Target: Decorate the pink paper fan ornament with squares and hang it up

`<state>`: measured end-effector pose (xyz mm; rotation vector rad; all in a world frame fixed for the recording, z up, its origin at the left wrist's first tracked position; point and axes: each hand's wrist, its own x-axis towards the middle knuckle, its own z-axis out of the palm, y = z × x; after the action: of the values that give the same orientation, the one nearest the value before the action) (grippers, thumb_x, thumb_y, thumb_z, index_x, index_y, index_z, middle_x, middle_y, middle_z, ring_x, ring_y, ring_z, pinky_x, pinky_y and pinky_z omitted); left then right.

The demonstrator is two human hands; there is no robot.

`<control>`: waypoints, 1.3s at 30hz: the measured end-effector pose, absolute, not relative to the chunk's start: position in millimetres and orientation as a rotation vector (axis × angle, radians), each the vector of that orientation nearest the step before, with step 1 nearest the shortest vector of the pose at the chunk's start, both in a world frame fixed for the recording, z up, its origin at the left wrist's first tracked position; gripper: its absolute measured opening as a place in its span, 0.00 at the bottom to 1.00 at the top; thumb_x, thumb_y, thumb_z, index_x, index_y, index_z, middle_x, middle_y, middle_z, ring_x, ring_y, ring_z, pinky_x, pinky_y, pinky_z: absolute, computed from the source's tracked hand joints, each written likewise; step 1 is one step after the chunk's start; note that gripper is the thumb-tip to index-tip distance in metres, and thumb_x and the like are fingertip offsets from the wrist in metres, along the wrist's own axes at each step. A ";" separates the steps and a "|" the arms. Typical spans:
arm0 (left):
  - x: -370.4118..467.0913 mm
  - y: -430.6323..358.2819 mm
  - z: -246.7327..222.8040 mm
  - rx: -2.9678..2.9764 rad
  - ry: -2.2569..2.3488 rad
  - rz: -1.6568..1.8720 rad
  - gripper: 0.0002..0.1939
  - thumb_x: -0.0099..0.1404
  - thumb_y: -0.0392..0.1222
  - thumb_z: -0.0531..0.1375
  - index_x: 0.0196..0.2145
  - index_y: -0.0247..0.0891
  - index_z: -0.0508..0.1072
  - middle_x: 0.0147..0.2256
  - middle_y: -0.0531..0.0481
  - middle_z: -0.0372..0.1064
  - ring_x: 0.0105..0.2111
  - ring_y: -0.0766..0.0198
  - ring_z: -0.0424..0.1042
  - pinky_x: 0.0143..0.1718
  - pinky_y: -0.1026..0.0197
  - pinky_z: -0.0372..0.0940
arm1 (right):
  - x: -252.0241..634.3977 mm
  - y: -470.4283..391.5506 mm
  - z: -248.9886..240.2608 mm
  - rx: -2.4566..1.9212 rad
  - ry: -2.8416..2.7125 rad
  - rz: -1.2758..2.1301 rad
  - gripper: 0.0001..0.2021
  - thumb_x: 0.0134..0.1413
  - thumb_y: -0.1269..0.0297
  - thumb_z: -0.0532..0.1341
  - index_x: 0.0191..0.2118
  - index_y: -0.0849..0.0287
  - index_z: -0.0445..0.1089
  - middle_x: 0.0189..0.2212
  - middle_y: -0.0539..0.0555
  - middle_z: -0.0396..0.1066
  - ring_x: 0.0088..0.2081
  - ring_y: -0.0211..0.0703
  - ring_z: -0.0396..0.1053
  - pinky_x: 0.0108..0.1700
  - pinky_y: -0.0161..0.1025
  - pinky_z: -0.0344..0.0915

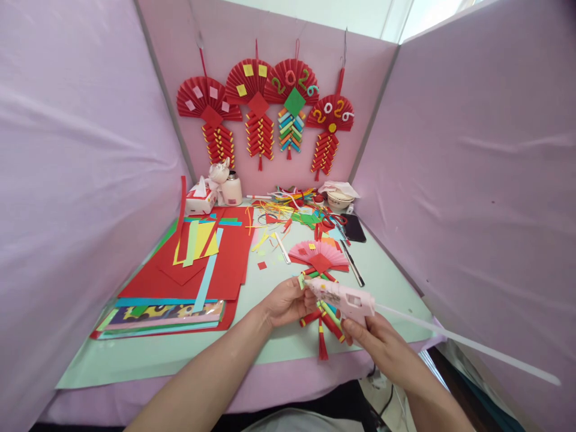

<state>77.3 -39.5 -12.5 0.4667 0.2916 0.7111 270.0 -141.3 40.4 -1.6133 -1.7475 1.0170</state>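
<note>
My right hand (366, 333) is wrapped round the handle of a pink glue gun (344, 295), with a long white glue stick (477, 345) jutting out of its back. My left hand (290, 302) pinches a small light green paper piece (302, 281) right at the gun's nozzle; whether they touch I cannot tell. Beneath both hands lies a paper firecracker ornament with a pink folded fan (318, 254), rolled red and green paper tubes (330, 324) and a red tassel (323, 345). The hands and the gun hide part of its tubes.
Stacked red paper sheets (220, 252) with coloured strips cover the left side. A white pen (282, 248), a black pen (353, 264), a phone (353, 228) and scissors lie about. Behind stand a tissue box (200, 199), a bottle (232, 190) and a bowl (339, 198). Fan ornaments hang on the back wall.
</note>
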 end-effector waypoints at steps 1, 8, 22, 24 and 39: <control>77.2 -39.4 -12.8 0.467 0.295 0.714 0.14 0.47 0.36 0.73 0.28 0.31 0.71 0.21 0.56 0.59 0.22 0.75 0.59 0.26 0.71 0.59 | 269.9 -141.5 41.4 -1.622 -1.752 1.011 0.23 0.58 0.44 0.52 0.27 0.58 0.70 0.28 0.52 0.68 0.33 0.43 0.65 0.35 0.36 0.64; 76.7 -38.5 -14.1 0.452 0.304 0.707 0.16 0.45 0.36 0.74 0.28 0.31 0.71 0.23 0.55 0.61 0.21 0.76 0.59 0.26 0.72 0.60 | 271.5 -143.5 44.1 -1.661 -1.756 0.983 0.22 0.57 0.44 0.53 0.26 0.58 0.70 0.27 0.52 0.68 0.32 0.43 0.66 0.34 0.35 0.65; 81.9 -36.3 -15.8 0.576 0.340 0.762 0.12 0.52 0.37 0.70 0.24 0.33 0.69 0.25 0.52 0.62 0.24 0.71 0.63 0.28 0.68 0.61 | 276.1 -149.8 42.0 -1.665 -1.757 1.119 0.24 0.57 0.43 0.52 0.27 0.59 0.71 0.31 0.53 0.69 0.36 0.45 0.67 0.42 0.39 0.64; 81.7 -35.2 -16.6 0.557 0.335 0.772 0.11 0.53 0.37 0.69 0.26 0.33 0.70 0.25 0.53 0.61 0.24 0.72 0.61 0.27 0.69 0.61 | 279.7 -151.6 40.4 -1.593 -1.743 1.154 0.25 0.58 0.43 0.51 0.27 0.59 0.71 0.31 0.53 0.70 0.37 0.46 0.68 0.43 0.40 0.64; 90.0 -25.3 -24.8 0.627 0.703 1.187 0.15 0.49 0.44 0.71 0.28 0.32 0.73 0.26 0.52 0.67 0.26 0.73 0.64 0.30 0.70 0.60 | 420.5 -82.6 -51.6 -2.288 -1.811 0.014 0.22 0.60 0.62 0.50 0.56 0.67 0.62 0.46 0.67 0.68 0.48 0.57 0.67 0.46 0.47 0.62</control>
<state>90.0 -25.3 -24.8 0.6271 0.7031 1.1866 420.5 -82.6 -51.6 -2.2885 -1.8107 0.0139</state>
